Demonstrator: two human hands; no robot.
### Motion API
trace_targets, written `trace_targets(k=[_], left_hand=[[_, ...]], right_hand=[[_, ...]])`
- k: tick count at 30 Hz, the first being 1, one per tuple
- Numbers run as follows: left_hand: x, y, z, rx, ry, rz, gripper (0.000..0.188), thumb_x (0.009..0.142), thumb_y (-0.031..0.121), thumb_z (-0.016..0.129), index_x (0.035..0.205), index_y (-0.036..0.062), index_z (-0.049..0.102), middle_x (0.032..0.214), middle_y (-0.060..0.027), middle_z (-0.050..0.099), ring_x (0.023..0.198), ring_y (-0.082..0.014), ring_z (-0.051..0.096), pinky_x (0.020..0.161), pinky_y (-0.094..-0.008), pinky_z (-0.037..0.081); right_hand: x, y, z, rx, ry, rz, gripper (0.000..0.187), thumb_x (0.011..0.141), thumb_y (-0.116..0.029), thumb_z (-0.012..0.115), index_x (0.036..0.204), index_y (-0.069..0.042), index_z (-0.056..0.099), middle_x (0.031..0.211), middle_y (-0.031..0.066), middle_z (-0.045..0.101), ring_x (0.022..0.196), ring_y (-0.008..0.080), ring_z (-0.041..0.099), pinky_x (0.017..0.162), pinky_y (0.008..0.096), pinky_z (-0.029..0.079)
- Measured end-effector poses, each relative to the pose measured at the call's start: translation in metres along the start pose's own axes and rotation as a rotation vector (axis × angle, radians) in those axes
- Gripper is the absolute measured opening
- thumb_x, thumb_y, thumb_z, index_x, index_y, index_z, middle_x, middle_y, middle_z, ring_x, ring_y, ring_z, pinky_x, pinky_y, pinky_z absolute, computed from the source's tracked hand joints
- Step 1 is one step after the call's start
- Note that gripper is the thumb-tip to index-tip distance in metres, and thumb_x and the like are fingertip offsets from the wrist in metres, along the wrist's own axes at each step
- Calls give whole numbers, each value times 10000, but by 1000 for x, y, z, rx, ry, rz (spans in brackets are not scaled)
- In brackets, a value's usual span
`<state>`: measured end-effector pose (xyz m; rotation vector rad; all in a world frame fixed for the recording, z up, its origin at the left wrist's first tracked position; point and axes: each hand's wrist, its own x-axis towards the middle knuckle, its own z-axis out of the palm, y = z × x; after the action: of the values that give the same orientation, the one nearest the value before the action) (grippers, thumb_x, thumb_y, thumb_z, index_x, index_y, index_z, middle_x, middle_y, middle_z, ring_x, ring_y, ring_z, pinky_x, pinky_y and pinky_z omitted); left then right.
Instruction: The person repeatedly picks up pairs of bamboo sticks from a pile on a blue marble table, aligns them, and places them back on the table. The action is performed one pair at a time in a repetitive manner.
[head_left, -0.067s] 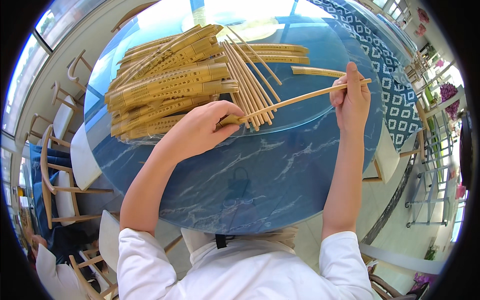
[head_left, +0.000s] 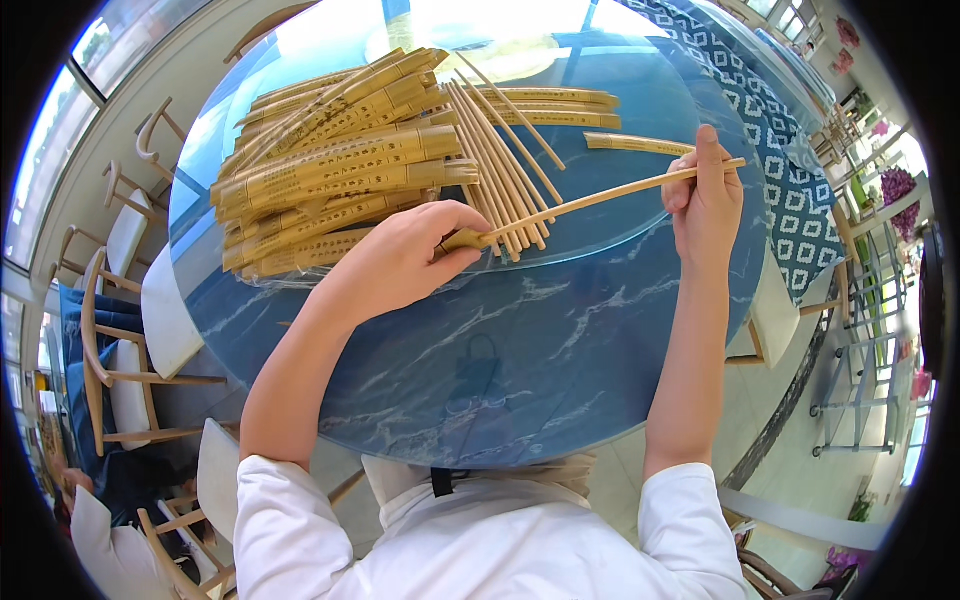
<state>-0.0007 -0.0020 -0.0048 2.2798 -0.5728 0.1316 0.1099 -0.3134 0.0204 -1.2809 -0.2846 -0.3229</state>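
Note:
Closed around a gold paper chopstick sleeve (head_left: 463, 240), my left hand (head_left: 405, 255) rests at the near edge of a sleeve pile. My right hand (head_left: 707, 195) grips the far end of wooden chopsticks (head_left: 590, 198), thumb pointing up. They slant down to the left, their other end at the sleeve's mouth; whether it sits inside I cannot tell. A big heap of printed gold sleeves (head_left: 340, 160) lies beyond my left hand. Several bare chopsticks (head_left: 500, 175) lie loosely side by side to its right. One separate sleeve (head_left: 635, 143) lies just behind my right hand.
All this is on a round blue marbled table (head_left: 480, 370) with a glass turntable (head_left: 640, 225). More gold sleeves (head_left: 560, 105) lie farther back. Patterned blue cloth (head_left: 800, 215) hangs at the right. Wooden chairs (head_left: 105, 370) stand at the left, a wheeled rack (head_left: 865, 370) at the right.

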Motion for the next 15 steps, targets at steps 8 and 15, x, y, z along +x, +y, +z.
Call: trace_targets(k=[8, 15], left_hand=[[-1, 0, -1, -42, 16, -67, 265, 973, 127, 740, 1222, 64, 672, 1040, -86, 727, 870, -211, 688, 781, -337, 563], [2, 9, -5, -76, 6, -134, 244, 986, 136, 695, 1208, 38, 668, 1055, -157, 715, 919, -312, 704, 834, -388, 563]], right_hand=[[-12, -9, 7, -84, -10, -207, 435, 1048, -370, 689, 733, -74, 644, 573, 34, 545, 458, 85, 481, 423, 243, 332], [-9, -17, 1, 102, -104, -300, 453, 1080, -339, 637, 727, -55, 641, 561, 38, 549, 455, 101, 475, 423, 243, 323]])
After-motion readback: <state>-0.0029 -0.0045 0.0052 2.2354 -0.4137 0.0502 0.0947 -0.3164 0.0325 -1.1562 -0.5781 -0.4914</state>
